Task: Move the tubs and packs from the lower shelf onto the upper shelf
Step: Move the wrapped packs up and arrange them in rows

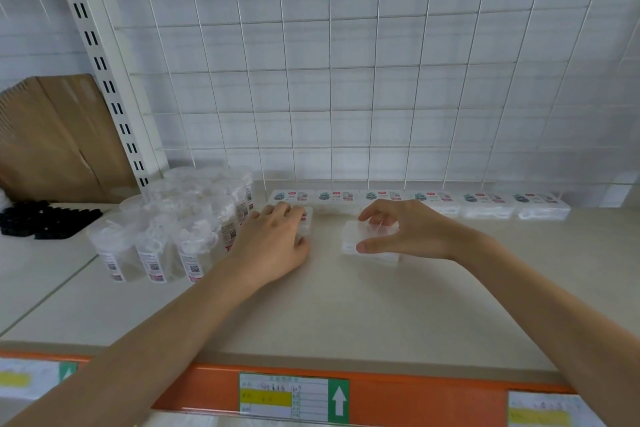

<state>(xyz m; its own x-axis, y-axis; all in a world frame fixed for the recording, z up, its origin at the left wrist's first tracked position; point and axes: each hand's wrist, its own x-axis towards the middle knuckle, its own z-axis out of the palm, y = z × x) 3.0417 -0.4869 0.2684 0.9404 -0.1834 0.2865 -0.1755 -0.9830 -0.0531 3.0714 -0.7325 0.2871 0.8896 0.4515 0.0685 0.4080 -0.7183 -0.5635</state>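
Beige shelf [346,305] backed by a white wire grid [346,80]. Clear lidded tubs [180,236] with barcode labels cluster at its left. Six clear packs [488,206] with teal-and-red labels line the back. The left hand [273,243] curls over the left pack [306,218], just before the row. The right hand [398,232] pinches the clear right pack [353,236] between thumb and fingers, beside it at the shelf surface.
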